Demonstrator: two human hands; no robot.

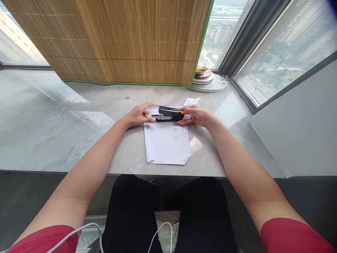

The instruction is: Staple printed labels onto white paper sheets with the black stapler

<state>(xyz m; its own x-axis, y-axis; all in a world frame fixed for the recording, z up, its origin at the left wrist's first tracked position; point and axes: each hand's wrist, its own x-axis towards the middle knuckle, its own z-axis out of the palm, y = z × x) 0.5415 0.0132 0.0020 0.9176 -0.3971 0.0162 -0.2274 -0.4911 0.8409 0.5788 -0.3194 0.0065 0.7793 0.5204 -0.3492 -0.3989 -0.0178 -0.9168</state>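
Note:
A black stapler (172, 113) with an orange spot lies sideways between my hands, above a stack of white paper (167, 149) on the ledge. Its top arm is raised and a silver metal part sticks out to the left. My left hand (138, 114) pinches the end of that metal part between thumb and fingers. Around the stapler's rear, black end is my right hand (194, 116), with its fingers above and below. Rows of staples (180, 130) mark the right side of the paper.
A bamboo blind (126, 42) hangs over the back of the grey marble ledge (86, 140). Stacked plates (206, 80) stand at the back right by the window. A small grey piece (127, 98) lies behind my left hand. White cables hang near my legs.

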